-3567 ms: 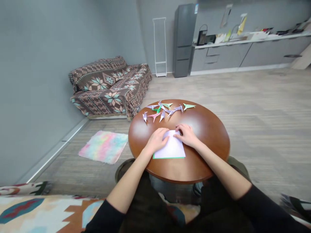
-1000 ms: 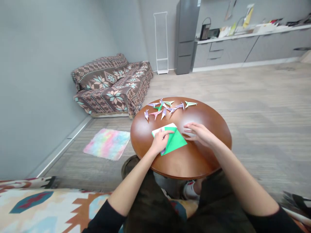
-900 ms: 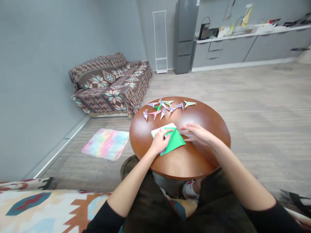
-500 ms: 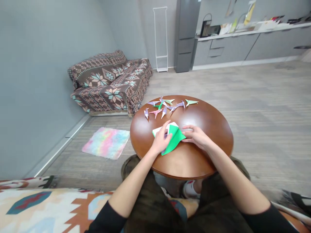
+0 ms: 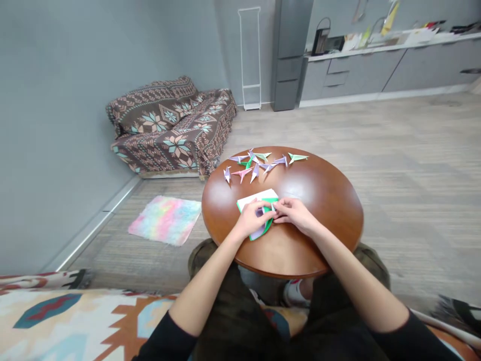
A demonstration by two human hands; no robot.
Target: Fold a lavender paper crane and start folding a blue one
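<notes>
A sheet of green paper point(image 5: 268, 226) is curled up between my hands, its pale side partly showing. My left hand point(image 5: 252, 218) lies over the paper, thumb and fingers closing on the lifted part. At the right edge, my right hand point(image 5: 296, 214) pinches the sheet with its fingertips, which meet those of the left. Under them rests a stack of paper point(image 5: 259, 196) with a white top edge, on the round brown table point(image 5: 319, 200). My fingers hide part of the fold.
Several folded paper birds, including a pink one point(image 5: 241, 173) and a pale green one point(image 5: 298, 157), lie at the table's far side. A patterned sofa point(image 5: 176, 125) and a fluffy pastel rug point(image 5: 165, 219) are to the left. Kitchen cabinets point(image 5: 361, 75) line the back.
My right hand has moved left and taken hold of the green paper's corner. The sheet, flatter before, is now lifted and curled over toward the left hand.
</notes>
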